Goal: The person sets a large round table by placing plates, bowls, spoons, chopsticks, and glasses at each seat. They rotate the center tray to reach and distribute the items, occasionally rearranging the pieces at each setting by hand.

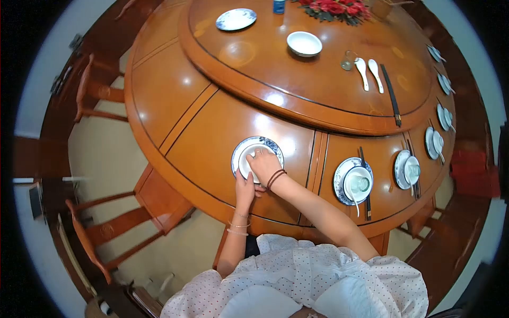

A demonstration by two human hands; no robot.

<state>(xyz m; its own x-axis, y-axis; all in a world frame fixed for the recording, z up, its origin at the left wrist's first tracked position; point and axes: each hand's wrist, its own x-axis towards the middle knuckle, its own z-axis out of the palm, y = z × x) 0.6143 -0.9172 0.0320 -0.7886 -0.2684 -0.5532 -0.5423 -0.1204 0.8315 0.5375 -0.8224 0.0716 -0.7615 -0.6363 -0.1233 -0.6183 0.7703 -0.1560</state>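
A small white bowl sits over a blue-patterned plate near the front edge of the round wooden table. My right hand reaches across from the right, its fingers curled at the bowl's inside and near rim. From below, my left hand closes on the bowl's near left side, beside the plate's rim. Part of the left fingers is hidden behind the right hand and the dishes.
A raised turntable carries a white bowl, a patterned plate, two white spoons, black chopsticks and red flowers. Several place settings line the right side. Wooden chairs stand at left.
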